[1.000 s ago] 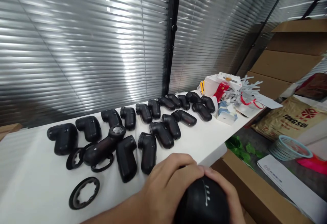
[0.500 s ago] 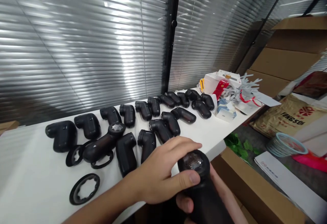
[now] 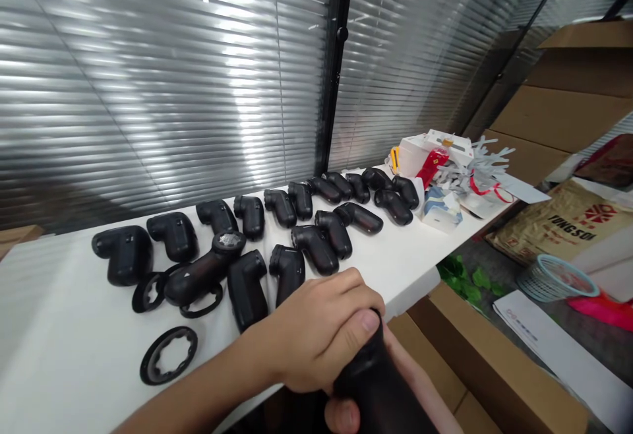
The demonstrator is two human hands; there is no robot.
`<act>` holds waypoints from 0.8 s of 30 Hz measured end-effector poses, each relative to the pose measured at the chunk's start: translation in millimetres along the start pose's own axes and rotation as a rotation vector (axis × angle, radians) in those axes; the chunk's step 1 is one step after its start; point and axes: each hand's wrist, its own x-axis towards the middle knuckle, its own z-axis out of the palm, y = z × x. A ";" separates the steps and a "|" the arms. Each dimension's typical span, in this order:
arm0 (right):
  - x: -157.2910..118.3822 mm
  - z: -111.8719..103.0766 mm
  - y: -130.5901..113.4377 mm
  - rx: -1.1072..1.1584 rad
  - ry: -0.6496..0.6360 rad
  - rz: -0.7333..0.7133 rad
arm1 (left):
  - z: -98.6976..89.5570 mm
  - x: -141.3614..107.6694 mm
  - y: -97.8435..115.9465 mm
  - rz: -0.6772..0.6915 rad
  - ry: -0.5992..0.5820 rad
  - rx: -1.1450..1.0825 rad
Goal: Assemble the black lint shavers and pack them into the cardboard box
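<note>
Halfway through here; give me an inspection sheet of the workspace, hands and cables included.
Surface: white table, running along the window blinds.
Working items: one black handheld device in hand; similar black devices and loose black rings on the table.
Clutter: red item, white box, far right of table.
Left hand: wrapped over the held device's upper end.
Right hand: around its body, partly hidden.
Cables: nothing seen.
Surroundings: cardboard box, blue basket, right.

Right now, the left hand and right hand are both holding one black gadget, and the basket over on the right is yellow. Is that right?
Not quite: the basket is light blue, as the head view shows. The left hand and right hand are holding one black gadget.
</note>
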 end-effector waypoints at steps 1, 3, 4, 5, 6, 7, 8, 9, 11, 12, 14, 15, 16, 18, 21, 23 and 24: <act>0.8 -1.0 0.1 0.000 -0.001 0.008 | 0.8 -0.3 -0.3 -0.011 0.002 0.019; 2.6 -3.3 0.2 -0.005 -0.007 0.036 | 2.7 -1.0 -1.4 -0.022 0.006 0.047; 3.5 -4.6 0.1 -0.008 -0.011 0.053 | 3.7 -1.2 -2.1 -0.027 0.012 0.053; 4.3 -5.9 0.0 -0.011 -0.015 0.070 | 4.8 -1.4 -2.8 -0.028 0.018 0.054; 5.0 -7.0 -0.1 -0.014 -0.018 0.086 | 5.7 -1.4 -3.5 -0.030 0.023 0.054; 5.6 -8.0 -0.3 -0.016 -0.021 0.099 | 6.5 -1.3 -4.1 -0.034 0.027 0.054; 6.0 -8.8 -0.4 -0.018 -0.022 0.105 | 7.2 -1.0 -4.4 -0.041 0.028 0.054; 6.3 -9.3 -0.5 -0.020 -0.023 0.107 | 7.6 -0.6 -4.6 -0.048 0.026 0.055; 6.6 -9.7 -0.4 -0.026 -0.023 0.099 | 7.9 0.2 -4.4 -0.060 0.016 0.059; 6.5 -9.6 -0.3 -0.029 -0.023 0.093 | 7.9 0.6 -4.2 -0.063 0.009 0.061; 5.7 -9.7 -0.1 -0.039 -0.023 0.078 | 7.5 1.1 -3.9 -0.062 0.003 0.067; 5.0 -10.0 0.0 -0.045 -0.020 0.066 | 7.4 1.3 -4.1 -0.055 0.001 0.068; 4.0 -10.8 0.0 -0.051 -0.013 0.047 | 7.3 1.6 -4.5 -0.042 -0.004 0.067; 1.4 -13.7 0.1 -0.072 0.008 -0.006 | 7.8 2.1 -5.9 0.004 -0.026 0.051; -2.3 -19.7 1.0 -0.105 0.042 -0.076 | 10.2 2.9 -8.3 0.041 -0.060 0.014; -3.1 -23.2 2.9 -0.102 0.048 -0.075 | 12.3 3.1 -8.8 0.018 -0.063 0.003; -2.6 -24.4 4.1 -0.089 0.044 -0.059 | 13.3 3.2 -8.7 0.003 -0.060 0.003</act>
